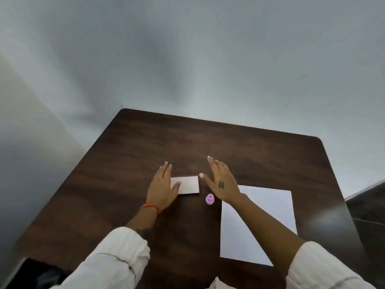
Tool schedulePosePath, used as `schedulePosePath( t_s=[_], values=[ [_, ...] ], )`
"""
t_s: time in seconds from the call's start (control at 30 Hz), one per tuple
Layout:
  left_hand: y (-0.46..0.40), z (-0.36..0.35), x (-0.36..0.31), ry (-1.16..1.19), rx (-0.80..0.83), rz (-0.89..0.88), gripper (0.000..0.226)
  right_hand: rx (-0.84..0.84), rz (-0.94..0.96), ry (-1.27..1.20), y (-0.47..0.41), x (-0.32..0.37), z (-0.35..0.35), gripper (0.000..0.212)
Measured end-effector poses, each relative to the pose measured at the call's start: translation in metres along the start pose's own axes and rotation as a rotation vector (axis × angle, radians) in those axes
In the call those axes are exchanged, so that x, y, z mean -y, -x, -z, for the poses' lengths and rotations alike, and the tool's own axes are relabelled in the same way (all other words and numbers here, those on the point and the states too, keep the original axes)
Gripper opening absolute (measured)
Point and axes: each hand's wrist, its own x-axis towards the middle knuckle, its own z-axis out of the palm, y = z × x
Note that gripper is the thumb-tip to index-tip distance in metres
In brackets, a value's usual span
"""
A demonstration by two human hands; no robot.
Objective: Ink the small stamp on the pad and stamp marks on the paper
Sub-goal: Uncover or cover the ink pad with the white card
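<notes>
A small white rectangular ink pad box (188, 184) lies closed on the dark wooden table (208, 142). My left hand (163, 186) rests at its left end with flat fingers, thumb touching the lid. My right hand (220, 180) hovers open just right of the box, fingers spread, holding nothing. A small pink stamp (209, 199) stands upright on the table below the box's right corner, close to my right wrist. A white sheet of paper (270, 215) lies to the right, partly under my right forearm.
The table's far edge (218, 122) meets a plain grey wall. Its left edge runs diagonally down to the near left. A dark floor shows at the right (366, 205) beyond the table's edge.
</notes>
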Motion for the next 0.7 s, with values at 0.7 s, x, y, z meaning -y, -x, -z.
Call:
schedulePosePath(
  t_s=[0.7],
  values=[
    [-0.015, -0.007, 0.020, -0.097, 0.296, -0.061, 0.076, 0.418, 0.020, 0.211, -0.023, 0.004, -0.031, 0.074]
  ],
)
